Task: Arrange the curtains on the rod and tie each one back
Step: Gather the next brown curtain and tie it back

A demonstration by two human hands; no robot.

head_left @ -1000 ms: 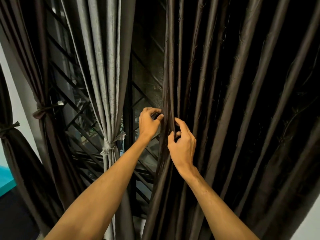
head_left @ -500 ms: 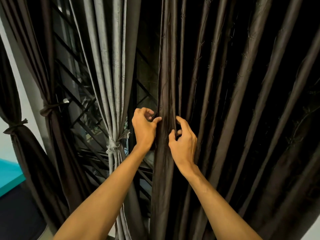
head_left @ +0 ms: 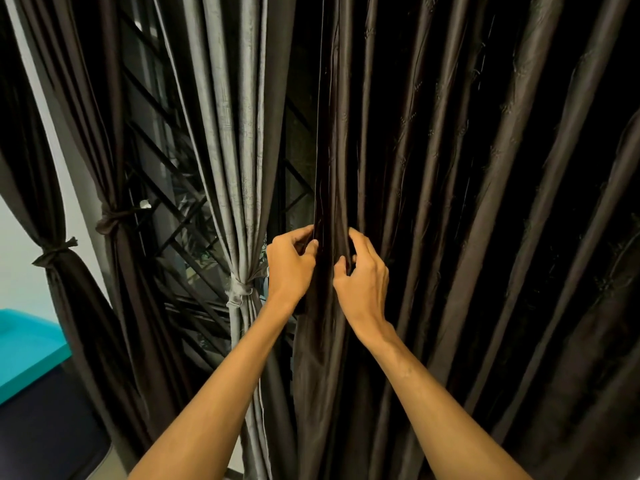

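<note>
A wide dark brown curtain [head_left: 467, 202] hangs loose over the right half of the view, in many folds. My left hand [head_left: 289, 265] pinches its left edge at about mid height. My right hand [head_left: 362, 278] grips the folds just to the right, thumb and fingers curled round them. Left of my hands a grey curtain [head_left: 228, 133] is gathered by a grey tie [head_left: 239, 291]. Two more dark curtains [head_left: 110, 140] hang further left, one bound at a knot [head_left: 107, 221] and the other at a knot [head_left: 55, 254]. The rod is out of view.
A black diagonal window grille [head_left: 180, 216] stands behind the curtains. A pale wall [head_left: 20, 258] shows at the far left, with a teal surface [head_left: 27, 351] and a dark object [head_left: 45, 434] low in the left corner.
The view has shifted so the tied curtains sit further right. My hands have come closer together on the brown curtain's left edge, bunching its folds.
</note>
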